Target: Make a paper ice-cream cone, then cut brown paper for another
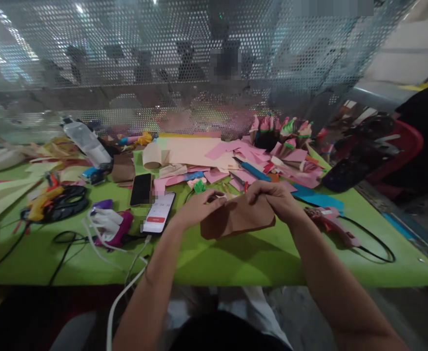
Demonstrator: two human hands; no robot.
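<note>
Both hands hold up a flat piece of brown paper [239,219] with rounded lower corners, just above the green table [214,265]. My left hand [201,207] grips its upper left edge, with the fingers partly behind it. Pinched at the upper right edge is my right hand [270,197], fingers curled over the paper. Behind the paper lie a blue-handled cutter [255,170], a pair of scissors partly hidden by the right hand, and a small green crumpled piece [199,185]. A pink glue gun [333,224] rests to the right of my right hand.
A lit phone [158,214] on a white cable and a dark phone [141,189] lie left. Further left are a tissue pack [113,226], a yellow glue gun [40,204] and a plastic bottle [87,141]. Pink paper scraps [243,148] and paper cones [289,129] lie behind, before a perforated metal screen [144,63].
</note>
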